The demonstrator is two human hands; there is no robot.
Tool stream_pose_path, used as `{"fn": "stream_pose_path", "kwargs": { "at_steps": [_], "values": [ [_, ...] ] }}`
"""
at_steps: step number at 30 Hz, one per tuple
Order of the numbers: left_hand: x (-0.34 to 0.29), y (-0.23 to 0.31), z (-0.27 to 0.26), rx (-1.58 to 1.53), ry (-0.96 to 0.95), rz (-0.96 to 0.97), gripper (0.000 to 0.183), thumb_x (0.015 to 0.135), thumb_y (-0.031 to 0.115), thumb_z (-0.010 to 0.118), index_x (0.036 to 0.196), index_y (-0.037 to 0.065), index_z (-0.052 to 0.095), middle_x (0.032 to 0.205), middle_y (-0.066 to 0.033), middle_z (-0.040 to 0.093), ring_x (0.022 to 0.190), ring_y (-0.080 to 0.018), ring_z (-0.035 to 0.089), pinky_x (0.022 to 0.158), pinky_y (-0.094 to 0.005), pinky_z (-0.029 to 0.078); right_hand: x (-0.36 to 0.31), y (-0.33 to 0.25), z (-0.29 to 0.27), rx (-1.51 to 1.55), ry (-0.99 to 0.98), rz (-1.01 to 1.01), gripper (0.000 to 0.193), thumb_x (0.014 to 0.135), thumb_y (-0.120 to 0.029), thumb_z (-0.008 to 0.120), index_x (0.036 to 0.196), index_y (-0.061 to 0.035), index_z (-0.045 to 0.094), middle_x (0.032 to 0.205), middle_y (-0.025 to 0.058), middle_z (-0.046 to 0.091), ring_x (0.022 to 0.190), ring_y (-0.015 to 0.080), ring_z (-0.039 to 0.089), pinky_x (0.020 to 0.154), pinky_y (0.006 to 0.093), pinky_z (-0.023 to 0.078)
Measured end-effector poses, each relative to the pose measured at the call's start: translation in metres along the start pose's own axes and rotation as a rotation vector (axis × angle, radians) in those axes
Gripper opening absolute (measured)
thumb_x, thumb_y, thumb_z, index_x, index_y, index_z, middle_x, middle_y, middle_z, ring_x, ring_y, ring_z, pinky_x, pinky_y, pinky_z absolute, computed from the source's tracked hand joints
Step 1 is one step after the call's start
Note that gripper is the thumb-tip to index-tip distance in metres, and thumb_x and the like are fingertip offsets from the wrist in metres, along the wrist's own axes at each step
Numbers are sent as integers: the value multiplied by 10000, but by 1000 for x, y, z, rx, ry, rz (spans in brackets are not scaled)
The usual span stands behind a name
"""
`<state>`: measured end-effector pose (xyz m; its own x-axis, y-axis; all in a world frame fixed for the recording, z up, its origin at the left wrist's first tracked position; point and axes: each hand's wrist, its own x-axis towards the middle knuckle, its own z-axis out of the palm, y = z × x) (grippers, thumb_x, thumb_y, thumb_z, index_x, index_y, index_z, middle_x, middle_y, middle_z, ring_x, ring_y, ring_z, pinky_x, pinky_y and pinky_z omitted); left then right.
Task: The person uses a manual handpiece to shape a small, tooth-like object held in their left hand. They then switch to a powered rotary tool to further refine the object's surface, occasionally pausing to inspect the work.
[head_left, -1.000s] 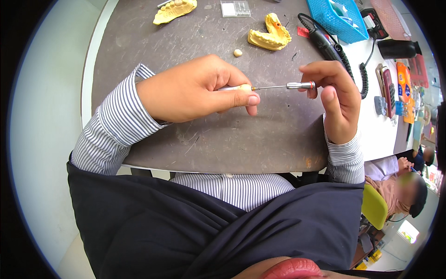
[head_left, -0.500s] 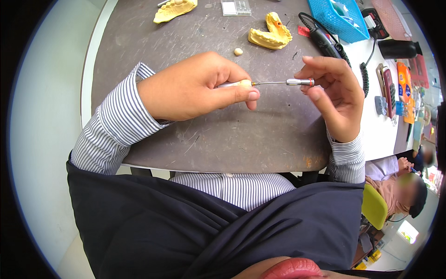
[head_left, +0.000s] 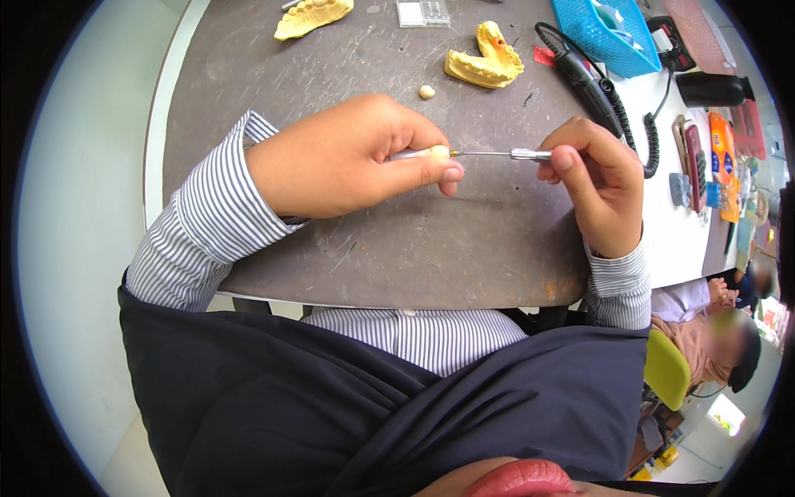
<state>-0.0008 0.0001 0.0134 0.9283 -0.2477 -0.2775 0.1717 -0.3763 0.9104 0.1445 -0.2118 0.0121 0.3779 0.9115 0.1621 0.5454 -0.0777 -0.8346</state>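
My left hand [head_left: 348, 157] is closed round a cream, tooth-like piece [head_left: 438, 152] on a whitish stem, mostly hidden by the fingers. A brass-coloured bit shows at its right end. Into that end runs the thin shaft of a small metal screwdriver [head_left: 523, 154], lying level between the hands. Thumb and fingers of my right hand [head_left: 604, 178] pinch the driver's knurled handle at its far end. Beyond my hands, a loose tooth crown [head_left: 426, 92] lies on the table. Further back sits a yellow plaster dental model [head_left: 484, 68], with a second plaster model [head_left: 315, 18] at the far left.
A black handpiece [head_left: 586, 93] with a coiled cord lies beyond my right hand. Behind it stands a blue basket [head_left: 654, 60]. A clear compartment case [head_left: 423, 13] is at the far edge. Right are a black bottle [head_left: 712, 89], an orange packet [head_left: 722, 153] and a seated person [head_left: 704, 331].
My right hand was spread apart around the driver's red-ringed end. Its fingers have now closed on that end. The left hand has stayed nearly still.
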Motion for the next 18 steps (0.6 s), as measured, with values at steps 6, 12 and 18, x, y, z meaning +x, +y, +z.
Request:
{"fn": "stream_pose_path", "kwargs": {
  "at_steps": [6, 12, 18],
  "values": [
    [0, -1, 1, -27, 15, -62, 227, 904, 167, 501, 934, -17, 631, 849, -63, 645, 779, -88, 561, 736, -221, 437, 5, -4, 11, 166, 99, -97, 92, 793, -5, 609, 868, 38, 577, 828, 69, 579, 716, 111, 543, 659, 221, 445],
    [1, 0, 0, 27, 7, -35, 224, 901, 160, 504, 935, -20, 631, 839, -65, 645, 772, -90, 562, 727, -225, 441, 0, 0, 2, 109, -38, 10, 147, 773, 6, 630, 900, 33, 561, 877, 72, 567, 780, 108, 548, 694, 224, 449],
    [1, -1, 0, -5, 23, -26, 225, 899, 162, 503, 930, -20, 633, 830, -63, 644, 758, -86, 559, 712, -221, 439, 4, -6, 13, 244, 111, -22, 131, 768, 16, 637, 880, 32, 570, 839, 55, 566, 771, 104, 555, 697, 224, 453]
  ]
}}
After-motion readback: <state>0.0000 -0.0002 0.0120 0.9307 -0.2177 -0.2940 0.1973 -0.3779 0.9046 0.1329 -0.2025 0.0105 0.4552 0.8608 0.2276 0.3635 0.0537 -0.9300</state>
